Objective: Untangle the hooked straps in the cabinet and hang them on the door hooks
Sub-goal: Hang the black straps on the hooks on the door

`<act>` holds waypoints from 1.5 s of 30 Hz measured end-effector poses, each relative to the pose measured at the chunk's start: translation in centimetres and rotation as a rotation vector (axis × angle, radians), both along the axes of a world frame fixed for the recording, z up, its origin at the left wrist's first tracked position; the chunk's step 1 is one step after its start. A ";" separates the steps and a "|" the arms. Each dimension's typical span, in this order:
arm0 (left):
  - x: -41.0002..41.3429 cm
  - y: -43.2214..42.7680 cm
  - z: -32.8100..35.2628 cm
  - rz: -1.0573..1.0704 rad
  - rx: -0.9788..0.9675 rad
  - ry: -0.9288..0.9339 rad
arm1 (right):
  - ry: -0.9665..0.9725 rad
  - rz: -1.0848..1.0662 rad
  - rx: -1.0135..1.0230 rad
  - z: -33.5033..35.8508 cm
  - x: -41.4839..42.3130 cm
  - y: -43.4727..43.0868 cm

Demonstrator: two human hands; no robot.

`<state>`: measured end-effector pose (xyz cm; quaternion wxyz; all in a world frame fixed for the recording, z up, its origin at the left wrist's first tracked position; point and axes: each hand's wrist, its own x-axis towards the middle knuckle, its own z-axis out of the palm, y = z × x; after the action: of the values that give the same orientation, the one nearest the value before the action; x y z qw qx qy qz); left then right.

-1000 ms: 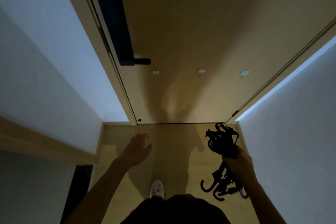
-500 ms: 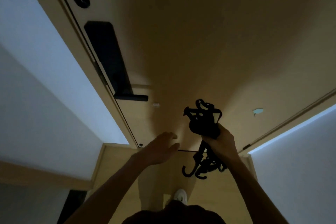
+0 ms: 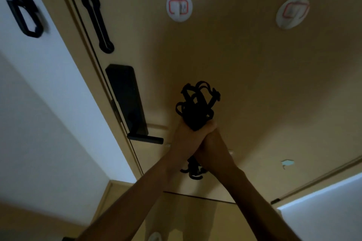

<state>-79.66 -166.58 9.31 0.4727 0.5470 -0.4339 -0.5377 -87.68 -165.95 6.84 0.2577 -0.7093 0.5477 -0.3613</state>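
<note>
We hold the tangled straps (image 3: 195,105) up in front of the door (image 3: 254,84); our left hand (image 3: 186,139) and right hand (image 3: 213,143) both squeeze the bunch, pressed together; we think one hand should hold tight while the other slowly pulls one strap free; two round door hooks (image 3: 179,6) sit higher up; the room is dim, with a black lock (image 3: 127,100) and a white wall (image 3: 49,123) on the left.
</note>
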 end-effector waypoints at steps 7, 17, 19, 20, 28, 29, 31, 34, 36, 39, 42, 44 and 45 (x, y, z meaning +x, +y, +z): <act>4.1 -1.5 3.1 0.117 -0.155 0.194 | 0.053 0.287 -0.013 4.8 0.2 -0.5; 7.6 -1.8 4.8 -0.225 -0.263 0.194 | -0.515 0.093 0.204 12.2 2.4 -4.8; 8.1 -1.8 4.8 -0.151 -0.173 0.285 | -0.536 0.040 0.146 12.5 2.7 -5.2; 8.6 -2.0 4.7 -0.102 -0.147 0.295 | -0.539 0.011 0.116 12.6 2.7 -5.4; 11.5 -2.8 6.0 -0.007 -0.295 0.258 | -0.449 -0.002 -0.007 14.2 1.4 -5.6; 11.8 -3.0 6.2 -0.009 -0.305 0.271 | -0.439 -0.010 -0.016 14.4 1.2 -5.7; 12.4 -3.3 6.5 -0.006 -0.328 0.287 | -0.435 -0.023 -0.016 14.7 0.9 -5.8; 13.1 -3.7 7.0 0.037 -0.341 0.254 | -0.415 -0.031 -0.015 15.1 0.3 -5.8; 13.3 -4.1 7.7 0.076 -0.337 0.182 | -0.335 -0.001 -0.013 15.5 0.3 -5.8; 12.5 -4.4 9.3 0.044 -0.392 0.009 | -0.259 0.073 -0.020 16.3 1.0 -5.6; 10.9 -4.3 11.1 -0.098 -0.485 -0.110 | -0.255 0.146 -0.031 17.2 2.0 -5.5; 10.3 -4.7 11.6 -0.141 -0.480 -0.189 | -0.233 0.167 -0.052 17.7 2.5 -5.4; 10.1 -4.7 12.0 -0.134 -0.470 -0.217 | -0.235 0.168 -0.054 18.0 2.6 -5.5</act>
<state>-69.58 -171.28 21.30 0.5005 0.4469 -0.6303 -0.3905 -85.09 -171.44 24.81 0.3301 -0.7120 0.4424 -0.4339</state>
